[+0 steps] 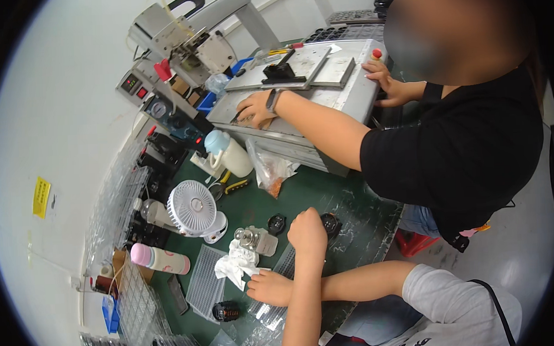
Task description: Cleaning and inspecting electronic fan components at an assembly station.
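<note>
My left forearm comes up from the lower edge and crosses over my right arm. My left hand is closed in a fist above the green table; whatever it holds is hidden. Just right of it lies a black round watch-like part, and a black ring-shaped part lies to its left. My right hand has its fingers bent at the edge of a crumpled white tissue, seemingly gripping its corner. Beyond it stands a clear glass bottle with a round metal top. A ribbed clear plastic tray lies partly under my arms.
A co-worker in black works at a machine at the back. A white fan, a pink-capped bottle, a thermos and a clear bag stand or lie leftward. Another black round part sits near a tray.
</note>
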A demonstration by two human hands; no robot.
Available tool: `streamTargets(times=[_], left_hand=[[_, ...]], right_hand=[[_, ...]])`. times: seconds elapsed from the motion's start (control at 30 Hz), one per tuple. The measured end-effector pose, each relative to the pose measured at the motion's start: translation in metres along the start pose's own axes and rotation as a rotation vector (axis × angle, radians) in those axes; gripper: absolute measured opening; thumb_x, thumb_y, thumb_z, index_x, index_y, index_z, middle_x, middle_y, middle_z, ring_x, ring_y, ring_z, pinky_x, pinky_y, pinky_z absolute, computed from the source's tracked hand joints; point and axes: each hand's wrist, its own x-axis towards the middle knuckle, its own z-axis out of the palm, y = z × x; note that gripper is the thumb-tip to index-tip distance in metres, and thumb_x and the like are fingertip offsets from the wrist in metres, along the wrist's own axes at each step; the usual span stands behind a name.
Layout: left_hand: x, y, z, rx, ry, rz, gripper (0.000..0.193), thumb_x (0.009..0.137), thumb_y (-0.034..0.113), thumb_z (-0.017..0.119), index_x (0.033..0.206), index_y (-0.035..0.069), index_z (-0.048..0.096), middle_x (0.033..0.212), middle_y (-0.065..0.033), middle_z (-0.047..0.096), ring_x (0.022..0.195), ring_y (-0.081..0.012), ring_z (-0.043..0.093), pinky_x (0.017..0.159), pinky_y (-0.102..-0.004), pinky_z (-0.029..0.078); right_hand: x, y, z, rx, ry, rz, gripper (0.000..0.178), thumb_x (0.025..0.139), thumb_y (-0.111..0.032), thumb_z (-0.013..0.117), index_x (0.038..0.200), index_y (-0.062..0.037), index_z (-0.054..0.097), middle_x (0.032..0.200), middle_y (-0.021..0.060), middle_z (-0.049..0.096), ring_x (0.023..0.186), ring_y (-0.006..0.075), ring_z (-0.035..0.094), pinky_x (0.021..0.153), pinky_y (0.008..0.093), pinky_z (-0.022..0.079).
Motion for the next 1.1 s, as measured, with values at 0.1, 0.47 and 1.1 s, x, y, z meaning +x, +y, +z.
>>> streamTargets(times=[0.1,0.47,1.1], left_hand=[[-0.008,0.001,-0.013,-0.038,-0.003,-0.005,0.030,0.084,0.030,0.066,0.089,0.000,0.066,0.088,-0.0203,0.067,0.083,-0.0380,0.066,0.073,-0.0459,0.052],[0.000,0.035,-0.016,0.047,-0.323,-0.136,0.051,0.059,0.033,0.088,0.096,0.004,0.070,0.109,-0.0205,0.060,0.092,-0.0348,0.067,0.077,-0.0382,0.056],[-0.131,-0.097,-0.072,-0.769,0.473,-0.203,0.062,0.060,0.005,0.086,0.113,-0.005,0.056,0.105,-0.0135,0.066,0.081,-0.0116,0.064,0.064,-0.0251,0.056]], right_hand=[[0.004,-0.007,-0.001,-0.001,-0.005,-0.038,0.008,0.077,-0.015,0.056,0.083,-0.0114,0.059,0.087,-0.0009,0.056,0.093,0.0161,0.054,0.078,0.0303,0.042],[0.001,-0.001,0.004,0.078,-0.001,-0.090,0.011,0.076,-0.012,0.057,0.087,-0.0082,0.058,0.089,0.0017,0.055,0.093,0.0171,0.053,0.077,0.0316,0.043],[-0.007,0.015,0.027,0.406,0.121,-0.129,0.019,0.080,-0.016,0.055,0.094,-0.0061,0.061,0.104,0.0117,0.060,0.099,0.0279,0.057,0.085,0.0415,0.046]])
